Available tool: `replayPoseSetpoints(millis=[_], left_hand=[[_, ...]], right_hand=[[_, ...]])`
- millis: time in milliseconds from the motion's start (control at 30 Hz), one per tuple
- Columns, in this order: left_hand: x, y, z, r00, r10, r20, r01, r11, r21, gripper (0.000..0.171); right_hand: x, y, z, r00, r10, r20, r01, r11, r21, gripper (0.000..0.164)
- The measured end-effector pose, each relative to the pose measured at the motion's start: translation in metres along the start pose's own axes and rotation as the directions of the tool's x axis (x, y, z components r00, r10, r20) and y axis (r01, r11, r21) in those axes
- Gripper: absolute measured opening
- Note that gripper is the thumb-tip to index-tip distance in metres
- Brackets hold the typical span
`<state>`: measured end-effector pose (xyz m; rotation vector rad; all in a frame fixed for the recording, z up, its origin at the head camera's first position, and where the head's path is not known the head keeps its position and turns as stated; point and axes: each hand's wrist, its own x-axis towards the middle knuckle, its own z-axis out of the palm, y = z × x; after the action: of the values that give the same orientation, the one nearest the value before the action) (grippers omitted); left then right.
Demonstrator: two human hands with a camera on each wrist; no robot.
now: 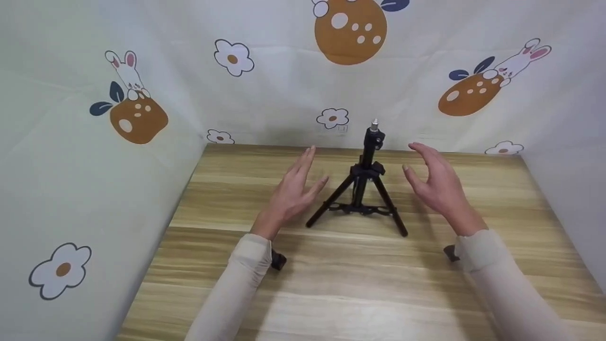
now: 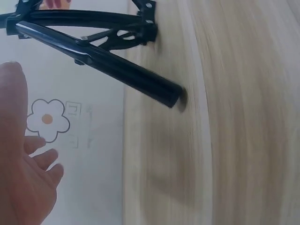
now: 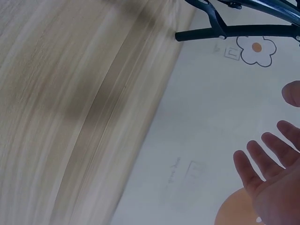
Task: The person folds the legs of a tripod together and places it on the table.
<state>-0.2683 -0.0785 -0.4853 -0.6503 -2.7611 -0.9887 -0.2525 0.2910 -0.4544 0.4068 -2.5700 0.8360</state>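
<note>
A small black tripod (image 1: 362,173) stands upright on the wooden table with its legs spread and a silver screw tip on top. To its left, my left hand (image 1: 293,189) hovers with fingers extended and thumb apart, holding nothing. On the other side my right hand (image 1: 440,182) is raised with its thumb and fingers spread, also apart from the tripod. One tripod leg (image 2: 136,75) crosses the left wrist view, near the left hand (image 2: 28,173). In the right wrist view another leg (image 3: 201,33) reaches the table, above the right hand (image 3: 276,173).
Pale cloth (image 1: 279,90) printed with rabbits, oranges and flowers rises behind the wooden table (image 1: 360,293) and along both its sides. Dark wrist devices (image 1: 278,260) show beneath the sleeves (image 1: 236,279).
</note>
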Motion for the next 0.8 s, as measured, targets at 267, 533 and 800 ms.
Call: replayPoseSetpoints(millis=[267, 533, 800], left_hand=[[-0.005, 0.000, 0.002, 0.997, 0.059, -0.041, -0.064, 0.987, -0.147, 0.079], [-0.011, 0.005, 0.008, 0.988, 0.139, -0.066, -0.149, 0.971, -0.185, 0.072], [-0.014, 0.004, 0.016, 0.973, 0.213, -0.091, -0.231, 0.929, -0.291, 0.065]], right_hand=[[0.000, -0.007, 0.001, 0.995, -0.031, -0.090, 0.040, 0.994, 0.098, 0.048], [0.000, -0.016, -0.002, 0.992, -0.043, -0.123, 0.059, 0.989, 0.135, 0.044], [0.001, -0.033, -0.003, 0.982, -0.064, -0.178, 0.103, 0.970, 0.220, 0.039]])
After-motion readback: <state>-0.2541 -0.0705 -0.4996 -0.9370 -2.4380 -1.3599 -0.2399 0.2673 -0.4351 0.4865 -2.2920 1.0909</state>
